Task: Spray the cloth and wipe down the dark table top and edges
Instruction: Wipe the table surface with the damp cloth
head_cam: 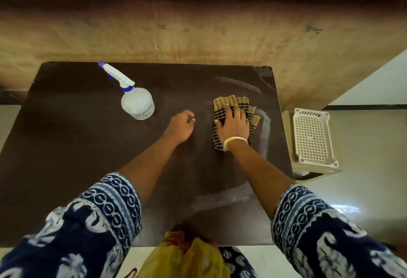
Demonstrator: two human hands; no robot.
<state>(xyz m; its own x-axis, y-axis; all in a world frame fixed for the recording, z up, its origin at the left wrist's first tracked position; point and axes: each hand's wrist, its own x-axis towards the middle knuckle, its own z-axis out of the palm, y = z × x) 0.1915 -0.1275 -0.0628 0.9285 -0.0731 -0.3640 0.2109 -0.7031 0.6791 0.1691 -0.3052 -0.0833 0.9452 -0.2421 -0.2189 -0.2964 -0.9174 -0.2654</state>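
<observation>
**Wiping the Dark Bench**

Blue and white patterned sleeves (105, 216) sit closest to the camera, one on each arm, with some yellow cloth (187, 258) bunched between them at the bottom.

On the left part of the dark bench (66, 145) stands a clear spray bottle (137, 102) with a white and blue top. Its nozzle points to the far left corner.

Just right of the bottle is the left hand (180, 126). Its fingers are curled in loosely and it holds nothing. It rests near the middle of the bench.

Next comes the right hand (233, 121), with thin bangles (234, 141) on the wrist. Its fingers are spread flat and press down on the striped tan and black cloth (231, 103). Pale wet streaks (264, 123) curve on the bench around the cloth.

Past the right edge of the bench, a white plastic stool (312, 136) with a grid top stands on the floor.
</observation>
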